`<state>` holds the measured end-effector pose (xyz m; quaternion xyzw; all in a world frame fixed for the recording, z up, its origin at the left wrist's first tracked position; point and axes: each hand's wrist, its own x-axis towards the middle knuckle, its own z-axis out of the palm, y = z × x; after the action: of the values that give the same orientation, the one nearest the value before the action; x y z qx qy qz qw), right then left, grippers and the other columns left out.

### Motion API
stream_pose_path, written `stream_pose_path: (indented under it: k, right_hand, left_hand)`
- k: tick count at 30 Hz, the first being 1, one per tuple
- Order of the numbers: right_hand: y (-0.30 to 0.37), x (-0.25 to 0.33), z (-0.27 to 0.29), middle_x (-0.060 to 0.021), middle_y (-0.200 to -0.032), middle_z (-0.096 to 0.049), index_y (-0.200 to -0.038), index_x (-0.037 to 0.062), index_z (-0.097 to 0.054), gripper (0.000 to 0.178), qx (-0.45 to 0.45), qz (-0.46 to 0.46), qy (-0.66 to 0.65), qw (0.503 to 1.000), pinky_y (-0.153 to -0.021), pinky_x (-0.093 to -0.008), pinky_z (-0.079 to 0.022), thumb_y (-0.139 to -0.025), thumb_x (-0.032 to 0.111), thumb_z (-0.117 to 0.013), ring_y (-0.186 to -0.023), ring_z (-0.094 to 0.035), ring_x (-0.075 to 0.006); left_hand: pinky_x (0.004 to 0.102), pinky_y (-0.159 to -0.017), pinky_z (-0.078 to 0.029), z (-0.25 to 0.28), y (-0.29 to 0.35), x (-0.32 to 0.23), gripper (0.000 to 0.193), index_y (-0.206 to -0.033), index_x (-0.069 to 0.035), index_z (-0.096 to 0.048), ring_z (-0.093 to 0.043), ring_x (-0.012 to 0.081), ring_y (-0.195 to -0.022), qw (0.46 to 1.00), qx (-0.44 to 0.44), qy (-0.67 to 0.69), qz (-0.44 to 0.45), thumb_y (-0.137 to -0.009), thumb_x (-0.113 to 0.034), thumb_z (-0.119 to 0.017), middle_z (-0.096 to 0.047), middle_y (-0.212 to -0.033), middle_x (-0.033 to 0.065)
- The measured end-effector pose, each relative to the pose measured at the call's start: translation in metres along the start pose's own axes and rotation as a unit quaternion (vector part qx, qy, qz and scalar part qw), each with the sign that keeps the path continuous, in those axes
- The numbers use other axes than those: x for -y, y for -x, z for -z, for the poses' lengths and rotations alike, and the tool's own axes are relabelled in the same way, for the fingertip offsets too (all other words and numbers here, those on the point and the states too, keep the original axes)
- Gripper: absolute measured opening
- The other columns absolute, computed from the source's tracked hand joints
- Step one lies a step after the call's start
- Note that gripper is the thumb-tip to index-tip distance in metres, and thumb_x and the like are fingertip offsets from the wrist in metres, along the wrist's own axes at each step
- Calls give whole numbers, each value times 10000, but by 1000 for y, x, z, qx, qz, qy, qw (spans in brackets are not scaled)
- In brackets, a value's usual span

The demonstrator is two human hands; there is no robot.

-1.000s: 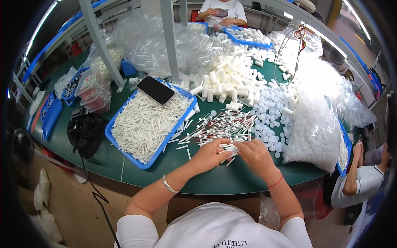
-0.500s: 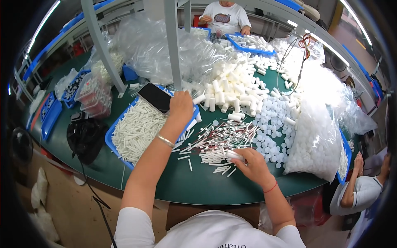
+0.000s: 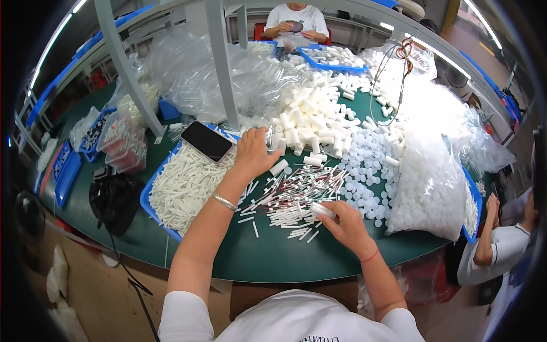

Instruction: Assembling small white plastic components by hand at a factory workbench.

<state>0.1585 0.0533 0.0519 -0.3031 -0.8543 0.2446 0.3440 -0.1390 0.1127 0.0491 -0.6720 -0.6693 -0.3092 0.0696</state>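
While the right hand (image 3: 346, 223) grips a short white cylinder (image 3: 322, 210) between thumb and fingers, the left hand (image 3: 254, 153) lies palm-down, fingers extended, by the far right corner of a blue rectangular plastic tray (image 3: 146, 203); whether it holds anything, I cannot tell. The cylinder sits over a loose pile of slim white and red sticks (image 3: 302, 187), back from the near edge of the green worktable (image 3: 273, 263). Along that edge a curved strip of green surface runs from the tray's near corner to a bulging clear plastic bag (image 3: 427, 196) near the right edge.

The tray is filled with short white rods (image 3: 182, 191), a black flat phone (image 3: 206, 141) lying across its far end. Small whitish round pieces fill the bag. Toward the far edge, another blue plastic tray (image 3: 342, 68) carries white cylindrical pieces (image 3: 333, 55).
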Motion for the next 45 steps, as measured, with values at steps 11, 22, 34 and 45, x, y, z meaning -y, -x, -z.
stream_pose_path:
  k: [11, 22, 34, 45]
  right_hand:
    - [-3, 22, 21, -86, -831, -658, -1098, 41, -682, 234, -143, -15, -101, 985, -573, -253, -466, -873, 102, -682, -657, -580, -139]
    - [22, 32, 37, -93, -756, -589, -998, 51, -672, 208, -3, 67, 48, 997, -618, -360, -469, -796, 84, -710, -690, -577, -259]
    - [39, 28, 29, -100, -1159, -632, -1261, 22, -577, 469, 30, -91, -262, 960, -904, -329, -453, -824, 99, -727, -1019, -583, -171]
    - [40, 29, -1, -175, -1276, -550, -1183, 43, -546, 393, 83, -225, -618, 749, -842, -370, -549, -884, 261, -679, -1154, -558, -272]
  left_hand:
    - [289, -699, -437, 28, 91, -110, 334, -1244, -53, -535, -512, 162, -762, 871, 166, 461, -20, -938, -176, -586, -537, -894, 75]
    - [361, -678, -484, 45, 109, -136, 319, -1033, -44, -665, -607, 259, -740, 908, 226, 353, 26, -901, -331, -624, -634, -867, 132]
    - [242, -587, -362, 38, 119, -151, 376, -915, -44, -602, -426, 88, -649, 689, 379, 589, 185, -954, -396, -479, -505, -742, -10]
    - [217, -581, -385, 27, 144, -164, 427, -916, -57, -555, -451, 70, -666, 696, 311, 608, 220, -1022, -420, -357, -504, -775, -7]
